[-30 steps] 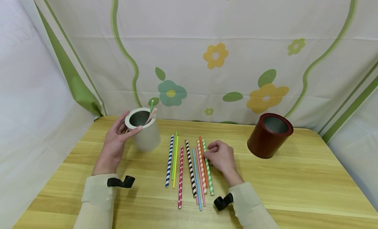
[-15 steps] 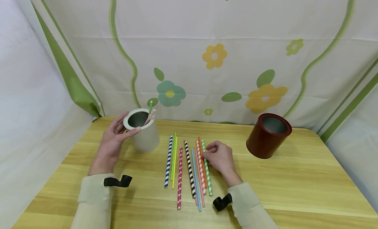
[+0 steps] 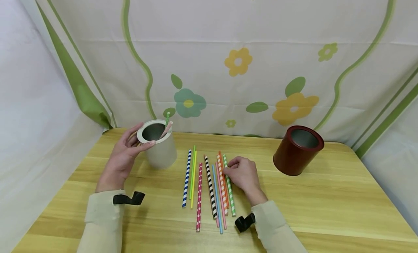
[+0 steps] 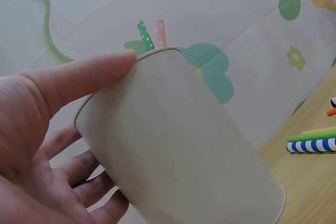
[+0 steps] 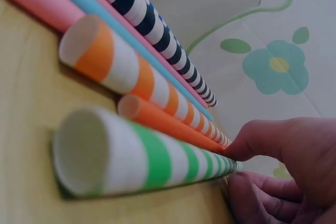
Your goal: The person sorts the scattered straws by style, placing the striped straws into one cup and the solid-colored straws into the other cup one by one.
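Observation:
My left hand (image 3: 122,156) holds a white can (image 3: 163,153) at the table's back left. Its thumb lies on the rim and the other fingers curve round the side, as the left wrist view shows. A green dotted straw (image 4: 145,35) and a pale pink straw (image 4: 160,32) stick up out of that can. My right hand (image 3: 243,173) pinches a green-and-white striped straw (image 5: 157,156) near its far end, thumb on one side and fingers on the other. Beside it lie an orange straw (image 5: 157,119) and an orange-and-white striped straw (image 5: 123,59).
Several more straws lie in the middle: black-striped (image 3: 210,187), light blue (image 3: 217,200), magenta dotted (image 3: 199,198), yellow (image 3: 194,180) and blue-striped (image 3: 187,178). A dark red can (image 3: 292,155) stands at the back right. Behind the wooden table (image 3: 343,202) hangs a flowered cloth (image 3: 209,64).
The view shifts slightly. Both hands stay in place, the left on the white can and the right at the green-and-white striped straw; the left forearm has shifted a little to the left.

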Demonstrator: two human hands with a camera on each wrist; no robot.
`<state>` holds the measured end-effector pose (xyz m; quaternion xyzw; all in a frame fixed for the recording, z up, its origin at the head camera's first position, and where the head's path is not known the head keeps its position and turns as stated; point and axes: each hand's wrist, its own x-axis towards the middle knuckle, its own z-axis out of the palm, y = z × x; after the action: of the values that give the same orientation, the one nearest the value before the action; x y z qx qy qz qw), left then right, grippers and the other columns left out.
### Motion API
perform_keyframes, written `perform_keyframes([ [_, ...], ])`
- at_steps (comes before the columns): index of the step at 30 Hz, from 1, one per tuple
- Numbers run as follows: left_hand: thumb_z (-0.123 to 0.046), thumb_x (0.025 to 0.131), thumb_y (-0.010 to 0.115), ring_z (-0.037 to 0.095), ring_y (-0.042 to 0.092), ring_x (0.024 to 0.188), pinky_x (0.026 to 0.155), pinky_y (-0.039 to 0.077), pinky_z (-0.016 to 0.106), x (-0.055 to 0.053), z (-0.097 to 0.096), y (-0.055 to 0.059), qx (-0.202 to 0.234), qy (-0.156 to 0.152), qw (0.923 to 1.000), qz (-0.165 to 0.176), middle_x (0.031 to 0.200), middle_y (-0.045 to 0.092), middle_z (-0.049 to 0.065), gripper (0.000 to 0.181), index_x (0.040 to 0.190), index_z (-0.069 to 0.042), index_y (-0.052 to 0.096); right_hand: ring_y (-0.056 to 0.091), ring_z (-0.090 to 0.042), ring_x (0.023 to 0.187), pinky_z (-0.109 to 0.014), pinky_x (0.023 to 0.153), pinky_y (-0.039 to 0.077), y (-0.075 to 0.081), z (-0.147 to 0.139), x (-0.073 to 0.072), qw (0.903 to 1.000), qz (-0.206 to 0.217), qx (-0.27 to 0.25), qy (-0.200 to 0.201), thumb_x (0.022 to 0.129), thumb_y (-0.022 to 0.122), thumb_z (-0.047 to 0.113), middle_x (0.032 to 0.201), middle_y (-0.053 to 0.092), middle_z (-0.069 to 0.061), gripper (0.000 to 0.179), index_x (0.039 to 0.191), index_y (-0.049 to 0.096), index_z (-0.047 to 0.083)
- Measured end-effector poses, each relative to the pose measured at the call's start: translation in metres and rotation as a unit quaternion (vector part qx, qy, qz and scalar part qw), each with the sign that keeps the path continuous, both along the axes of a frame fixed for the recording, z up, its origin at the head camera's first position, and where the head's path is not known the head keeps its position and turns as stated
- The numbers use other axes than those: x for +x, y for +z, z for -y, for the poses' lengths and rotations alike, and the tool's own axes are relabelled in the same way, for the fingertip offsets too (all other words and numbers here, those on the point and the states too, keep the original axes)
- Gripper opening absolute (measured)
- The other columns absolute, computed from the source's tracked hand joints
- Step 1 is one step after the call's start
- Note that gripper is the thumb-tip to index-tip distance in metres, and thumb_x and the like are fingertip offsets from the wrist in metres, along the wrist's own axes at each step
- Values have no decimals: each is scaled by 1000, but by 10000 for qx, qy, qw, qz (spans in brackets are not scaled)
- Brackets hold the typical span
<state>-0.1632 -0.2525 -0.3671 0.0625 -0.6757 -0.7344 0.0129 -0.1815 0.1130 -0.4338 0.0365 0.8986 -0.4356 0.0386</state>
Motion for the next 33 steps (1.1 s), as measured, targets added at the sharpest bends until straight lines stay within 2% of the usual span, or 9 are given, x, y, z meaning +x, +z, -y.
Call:
perform_keyframes([
  [10,-4,99,76,4,51,133,113,38,22,0,-2,1,-18,-36,10000,38,170,41,3,87,170,-29,33,65,-15,68,-29,61,49,1,1,1,9993,-103,349,0,87,86,28,79,76,-1,19,88,78,11],
  [13,-5,100,76,4,50,134,118,35,27,1,-2,2,-95,-64,9999,44,173,38,4,87,171,-29,31,65,-14,66,-29,59,49,2,0,1,9994,-90,348,-5,87,85,30,77,76,-1,20,86,78,11],
  [16,-6,100,76,4,49,136,126,30,34,1,-2,2,-131,-60,9999,62,175,35,5,88,171,-30,30,67,-14,63,-29,57,52,3,-1,1,10000,0,-16,-70,88,83,27,78,77,-2,18,89,80,10],
  [19,-6,100,76,6,48,139,131,25,40,1,-2,3,-129,-54,9999,77,177,33,5,88,171,-30,30,69,-15,62,-29,57,58,2,-4,-1,9970,204,-722,-193,90,79,22,80,77,-6,16,96,81,7],
  [22,-7,100,76,8,46,141,132,24,41,1,-2,3,-137,-55,9998,94,177,33,5,89,171,-30,29,70,-16,63,-29,58,61,2,-10,-3,9874,471,-1481,-306,92,76,18,82,77,-9,19,104,80,4],
  [27,-7,100,76,6,47,140,128,28,37,1,-2,2,-136,-58,9999,86,173,38,3,88,171,-30,30,69,-15,70,-28,63,62,-1,-23,-9,9638,911,-2493,-248,96,76,18,86,73,-8,26,114,77,-1],
  [33,-7,100,76,4,49,136,125,30,34,2,-2,3,-124,-75,9999,83,173,37,3,87,171,-31,30,69,-14,83,-23,72,63,-2,-39,-14,9376,1073,-3308,1,101,69,17,92,71,-5,32,122,70,-8],
])
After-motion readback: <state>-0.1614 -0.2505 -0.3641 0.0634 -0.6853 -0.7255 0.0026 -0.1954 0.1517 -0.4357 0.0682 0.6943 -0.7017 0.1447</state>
